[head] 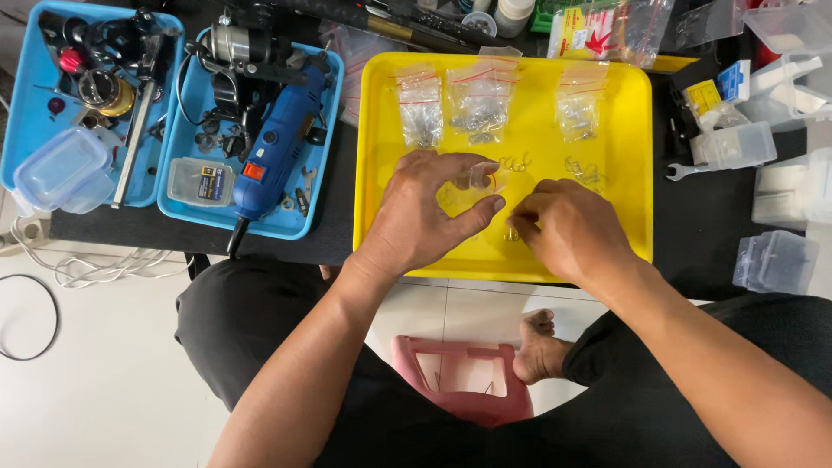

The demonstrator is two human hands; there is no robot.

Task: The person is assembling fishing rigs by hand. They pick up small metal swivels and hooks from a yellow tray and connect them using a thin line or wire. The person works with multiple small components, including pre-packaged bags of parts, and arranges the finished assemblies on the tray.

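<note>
A yellow tray [624,113] sits in the middle of the dark bench [702,234]. Along its far side lie three small clear zip bags [479,102] with red seal strips, each holding what look like small metal parts. Loose wire-like metal bits [585,172] lie on the tray floor right of centre.

Over the near half of the tray, the left hand [425,212] is curled, thumb and fingers pinching a small clear plastic bag [479,178]. The right hand [568,230] is just beside it, its fingertips drawn together on something tiny at the tray floor; the piece is too small to make out.

To the left stand two blue trays. The nearer one [299,227] holds a blue rotary tool [277,152] lying lengthwise, a small clear box [199,182], and dark reel parts at its far end. The far-left tray [22,104] holds a lidded clear tub [61,169], a metal shaft and more reel pieces.

On the right of the bench are several clear plastic boxes [776,260], a small spanner [693,170] and packets at the far edge.

Below the bench edge is a pale tiled floor [113,381], with a white cable [104,264] coiled at the left, a pink plastic stool [464,377] between the person's dark-trousered knees, and a bare foot [539,347] resting on it.
</note>
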